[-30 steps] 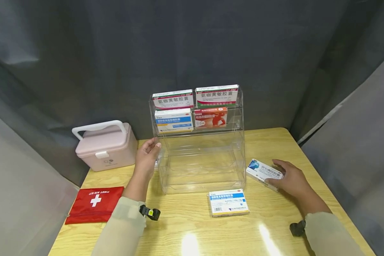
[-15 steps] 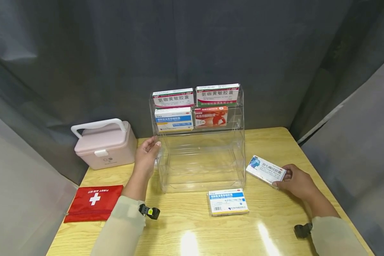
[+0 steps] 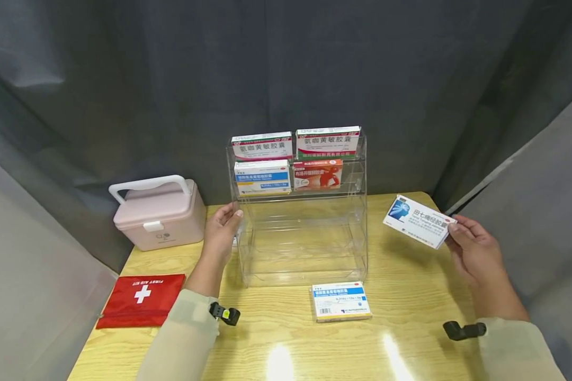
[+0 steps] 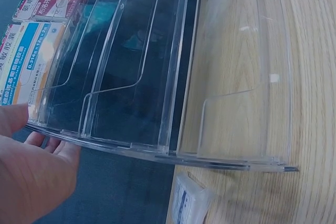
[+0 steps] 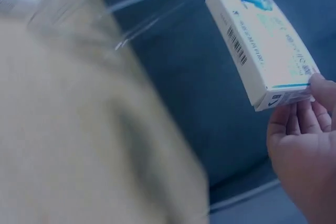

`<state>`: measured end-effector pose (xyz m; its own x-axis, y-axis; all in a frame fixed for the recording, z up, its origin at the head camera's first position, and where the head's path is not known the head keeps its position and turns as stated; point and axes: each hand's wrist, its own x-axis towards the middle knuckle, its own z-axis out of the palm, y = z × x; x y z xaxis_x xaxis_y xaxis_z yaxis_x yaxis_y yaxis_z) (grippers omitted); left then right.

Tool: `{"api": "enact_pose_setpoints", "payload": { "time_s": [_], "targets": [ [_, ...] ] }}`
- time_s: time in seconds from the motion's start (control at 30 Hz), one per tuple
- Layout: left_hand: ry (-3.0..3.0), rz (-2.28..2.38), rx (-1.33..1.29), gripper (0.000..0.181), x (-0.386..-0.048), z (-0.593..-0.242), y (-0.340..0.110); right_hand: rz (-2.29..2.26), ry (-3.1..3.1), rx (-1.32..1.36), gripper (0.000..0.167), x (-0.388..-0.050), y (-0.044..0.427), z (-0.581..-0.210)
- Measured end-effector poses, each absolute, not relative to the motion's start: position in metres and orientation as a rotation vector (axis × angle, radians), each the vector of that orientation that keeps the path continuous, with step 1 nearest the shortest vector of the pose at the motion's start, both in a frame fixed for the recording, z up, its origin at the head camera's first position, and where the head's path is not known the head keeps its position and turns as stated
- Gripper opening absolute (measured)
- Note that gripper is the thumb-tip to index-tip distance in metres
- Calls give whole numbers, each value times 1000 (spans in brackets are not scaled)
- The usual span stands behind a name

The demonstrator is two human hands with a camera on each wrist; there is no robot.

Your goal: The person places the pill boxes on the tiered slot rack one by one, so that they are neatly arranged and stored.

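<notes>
My right hand [image 3: 479, 251] pinches the right end of a white medicine box [image 3: 417, 221] with a blue head picture. The box hangs tilted above the table, right of a clear acrylic display rack [image 3: 305, 278]. At the rack's left side, my left hand [image 3: 217, 233] grips the side panel, thumb toward the front, as the left wrist view also shows. Two red-and-white medicine boxes [image 3: 328, 144] stand in the rack's top tier. Below them sit a blue-and-white box [image 3: 263, 179] and an orange-red box [image 3: 318, 175]. Another blue-and-white box [image 3: 341, 301] lies flat before the rack.
A pink lidded case [image 3: 159, 217] with a white handle stands at the back left. In front of it lies a red first aid pouch [image 3: 143, 300]. A small plastic-wrapped item [image 4: 189, 200] lies beside the rack's left side. Dark curtains [image 3: 286, 69] hang behind the wooden table [image 3: 267, 344].
My right hand has lifted the white medicine box off the table and carried it up and to the right. The left hand has stayed at the rack's side.
</notes>
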<state>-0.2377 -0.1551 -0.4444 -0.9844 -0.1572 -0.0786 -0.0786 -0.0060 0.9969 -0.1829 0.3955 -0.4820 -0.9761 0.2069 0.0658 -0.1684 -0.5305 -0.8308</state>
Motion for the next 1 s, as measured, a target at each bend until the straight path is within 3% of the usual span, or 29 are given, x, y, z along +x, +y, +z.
{"api": "enact_pose_setpoints", "payload": {
  "time_s": [0.3, 0.5, 0.73, 1.0],
  "targets": [
    [-2137, -2197, 220, 56, -238, -445, -153, 2458, -1345, 359, 28, -194, 316, -407],
    [-2131, -2202, 225, 56, -237, -447, -153, 2202, -1686, 324, 24, -204, 247, -377],
    [-2131, -2212, 241, 56, -238, -446, -154, 1994, -2059, 211, 31, -222, 182, -379],
    [-2111, -2218, 232, 54, -237, -444, -153, 1986, -2187, 173, 30, -235, 142, -404]
  ]
}}
